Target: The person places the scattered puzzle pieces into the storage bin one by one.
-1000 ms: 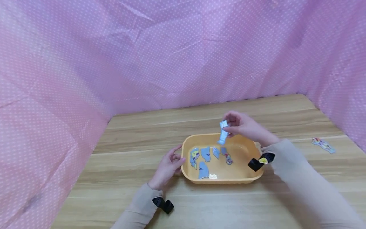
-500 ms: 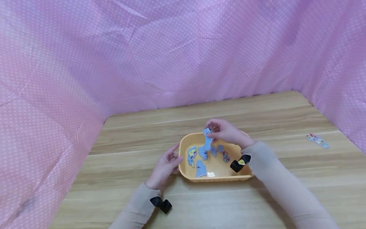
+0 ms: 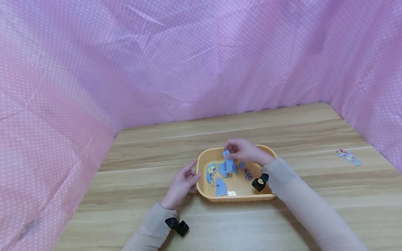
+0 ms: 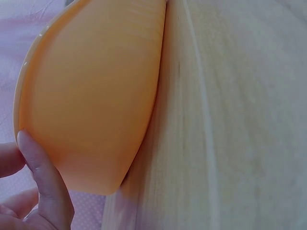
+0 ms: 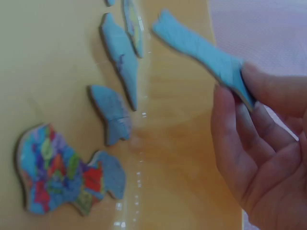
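Note:
A light-blue puzzle piece (image 3: pixel 230 166) is pinched between thumb and fingers of my right hand (image 3: pixel 246 151), over the left-middle part of an orange tray (image 3: pixel 243 189). In the right wrist view the held piece (image 5: pixel 194 50) looks long and narrow, tilted above the tray floor. My left hand (image 3: pixel 180 183) grips the tray's left rim, thumb pressed on the wall (image 4: pixel 91 105). Inside lie several pieces: a yellow-and-blue one (image 3: pixel 210 173), a plain blue one (image 3: pixel 221 187), a blue one (image 3: pixel 222 169) partly behind the held piece, and a multicoloured one (image 5: pixel 53 170).
On the wooden table (image 3: pixel 141 153), a loose multicoloured puzzle piece (image 3: pixel 348 157) lies far to the right of the tray. Pink dotted cloth (image 3: pixel 176 69) hangs behind and at both sides.
My right hand has moved left and lower over the tray, carrying the blue puzzle piece down near the others. My left hand keeps its hold on the rim.

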Available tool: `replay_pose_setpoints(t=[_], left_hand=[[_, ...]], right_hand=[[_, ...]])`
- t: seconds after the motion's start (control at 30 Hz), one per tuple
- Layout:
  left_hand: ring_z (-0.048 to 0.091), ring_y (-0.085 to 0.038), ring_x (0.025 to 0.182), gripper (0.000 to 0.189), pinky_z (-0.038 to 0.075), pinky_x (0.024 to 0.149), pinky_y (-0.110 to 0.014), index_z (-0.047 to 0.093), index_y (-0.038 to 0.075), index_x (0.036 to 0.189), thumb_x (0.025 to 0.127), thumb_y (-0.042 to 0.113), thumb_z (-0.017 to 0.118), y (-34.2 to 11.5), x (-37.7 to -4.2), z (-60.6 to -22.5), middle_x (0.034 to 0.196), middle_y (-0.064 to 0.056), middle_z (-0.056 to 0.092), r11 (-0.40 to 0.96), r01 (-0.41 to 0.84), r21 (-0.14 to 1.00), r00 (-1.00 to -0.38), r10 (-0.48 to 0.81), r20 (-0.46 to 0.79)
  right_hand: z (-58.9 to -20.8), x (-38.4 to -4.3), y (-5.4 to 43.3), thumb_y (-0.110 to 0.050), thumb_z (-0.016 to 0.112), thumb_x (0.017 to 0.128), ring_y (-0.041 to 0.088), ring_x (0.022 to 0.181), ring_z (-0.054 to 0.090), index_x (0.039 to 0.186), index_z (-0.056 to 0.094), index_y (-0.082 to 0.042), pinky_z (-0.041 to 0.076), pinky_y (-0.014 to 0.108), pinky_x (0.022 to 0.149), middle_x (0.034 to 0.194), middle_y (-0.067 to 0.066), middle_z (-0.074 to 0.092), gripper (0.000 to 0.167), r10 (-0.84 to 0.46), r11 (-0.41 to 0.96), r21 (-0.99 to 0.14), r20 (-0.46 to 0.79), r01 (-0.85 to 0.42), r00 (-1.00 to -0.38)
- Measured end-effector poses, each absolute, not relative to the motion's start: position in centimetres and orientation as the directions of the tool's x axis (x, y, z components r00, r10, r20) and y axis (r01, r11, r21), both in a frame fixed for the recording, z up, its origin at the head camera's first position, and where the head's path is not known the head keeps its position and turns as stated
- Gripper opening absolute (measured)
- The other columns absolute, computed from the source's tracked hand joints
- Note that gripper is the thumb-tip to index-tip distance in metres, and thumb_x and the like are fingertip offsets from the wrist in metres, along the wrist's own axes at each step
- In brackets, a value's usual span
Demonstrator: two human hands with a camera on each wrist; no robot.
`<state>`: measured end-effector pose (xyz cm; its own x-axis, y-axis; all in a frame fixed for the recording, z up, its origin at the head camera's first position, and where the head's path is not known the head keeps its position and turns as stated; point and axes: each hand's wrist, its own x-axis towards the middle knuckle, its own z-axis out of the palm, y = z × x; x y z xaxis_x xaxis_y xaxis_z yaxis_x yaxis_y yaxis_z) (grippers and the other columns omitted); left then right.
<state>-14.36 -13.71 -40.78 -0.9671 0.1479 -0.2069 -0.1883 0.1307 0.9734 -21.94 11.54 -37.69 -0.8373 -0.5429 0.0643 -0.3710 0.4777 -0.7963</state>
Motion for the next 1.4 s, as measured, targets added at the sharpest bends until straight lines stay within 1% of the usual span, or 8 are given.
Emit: replay_pose_setpoints(t=[0.13, 0.27, 0.4, 0.6, 0.77, 0.93, 1.17, 1.4], left_hand=[[0.048, -0.009, 0.062, 0.058, 0.045, 0.053, -0.02, 0.038, 0.011, 0.145, 0.091, 0.0, 0.058, -13.7, -14.5, -40.8, 0.088, -0.005, 0.052, 0.12, -0.191, 0.974, -0.968, 0.144, -0.207], [0.05, -0.009, 0.063, 0.059, 0.047, 0.054, -0.02, 0.038, 0.012, 0.145, 0.091, 0.0, 0.058, -13.6, -14.4, -40.8, 0.088, -0.005, 0.052, 0.115, -0.198, 0.973, -0.966, 0.144, -0.214], [0.05, -0.009, 0.062, 0.058, 0.047, 0.054, -0.021, 0.039, 0.012, 0.145, 0.091, 0.0, 0.058, -13.6, -14.3, -40.7, 0.088, -0.005, 0.052, 0.12, -0.201, 0.972, -0.966, 0.143, -0.217], [0.051, -0.009, 0.064, 0.058, 0.048, 0.055, -0.022, 0.039, 0.012, 0.144, 0.091, 0.002, 0.059, -13.7, -14.4, -40.6, 0.089, -0.005, 0.052, 0.127, -0.204, 0.971, -0.966, 0.135, -0.22], [0.051, -0.009, 0.064, 0.058, 0.048, 0.055, -0.022, 0.039, 0.012, 0.145, 0.091, 0.001, 0.059, -13.8, -14.5, -40.7, 0.089, -0.005, 0.052, 0.121, -0.208, 0.971, -0.964, 0.145, -0.225], [0.051, -0.009, 0.064, 0.059, 0.048, 0.056, -0.021, 0.037, 0.012, 0.145, 0.091, 0.003, 0.059, -14.0, -14.6, -40.6, 0.09, -0.005, 0.052, 0.135, -0.202, 0.97, -0.963, 0.155, -0.222], [0.052, -0.009, 0.066, 0.059, 0.049, 0.057, -0.021, 0.037, 0.012, 0.145, 0.091, 0.003, 0.059, -14.1, -14.8, -40.3, 0.09, -0.005, 0.053, 0.126, -0.209, 0.97, -0.96, 0.164, -0.228], [0.053, -0.009, 0.067, 0.059, 0.05, 0.057, -0.022, 0.038, 0.013, 0.145, 0.091, 0.002, 0.058, -14.2, -15.0, -40.2, 0.09, -0.005, 0.053, 0.124, -0.218, 0.968, -0.957, 0.166, -0.237]], right_hand=[[-37.9, -22.1, 11.5, -0.002, 0.069, 0.083, 0.016, 0.07, 0.058, 0.097, 0.064, -0.005, 0.054, 0.031, 0.061, 0.081, 0.004, 0.062, 0.016, -0.632, 0.466, -0.794, 0.009, -0.39, -0.775], [-38.4, -22.2, 11.3, -0.004, 0.072, 0.081, 0.011, 0.07, 0.054, 0.095, 0.064, -0.006, 0.052, 0.026, 0.061, 0.078, 0.001, 0.059, 0.016, -0.687, 0.475, -0.771, -0.025, -0.423, -0.726], [-38.8, -22.2, 11.2, -0.006, 0.075, 0.078, 0.01, 0.072, 0.053, 0.091, 0.065, -0.01, 0.049, 0.024, 0.063, 0.078, -0.002, 0.06, 0.016, -0.697, 0.508, -0.74, -0.053, -0.441, -0.715], [-38.8, -22.1, 11.0, -0.006, 0.076, 0.077, 0.011, 0.075, 0.052, 0.087, 0.065, -0.012, 0.047, 0.025, 0.066, 0.08, -0.003, 0.06, 0.016, -0.693, 0.545, -0.72, -0.098, -0.429, -0.714], [-38.9, -22.2, 11.1, -0.009, 0.078, 0.076, 0.011, 0.072, 0.049, 0.083, 0.064, -0.013, 0.044, 0.024, 0.065, 0.076, -0.003, 0.056, 0.017, -0.688, 0.585, -0.676, -0.12, -0.449, -0.716], [-39.0, -22.2, 11.1, -0.011, 0.08, 0.074, 0.01, 0.071, 0.049, 0.081, 0.063, -0.014, 0.045, 0.023, 0.064, 0.074, -0.004, 0.055, 0.019, -0.682, 0.608, -0.657, -0.146, -0.445, -0.716], [-38.8, -22.3, 11.0, -0.011, 0.081, 0.072, 0.008, 0.069, 0.05, 0.082, 0.064, -0.014, 0.046, 0.022, 0.063, 0.075, -0.005, 0.058, 0.019, -0.728, 0.596, -0.655, -0.196, -0.465, -0.657], [-38.5, -22.2, 10.7, -0.009, 0.082, 0.071, 0.007, 0.064, 0.05, 0.08, 0.065, -0.013, 0.045, 0.02, 0.059, 0.071, -0.005, 0.057, 0.02, -0.754, 0.595, -0.661, -0.26, -0.458, -0.604]])
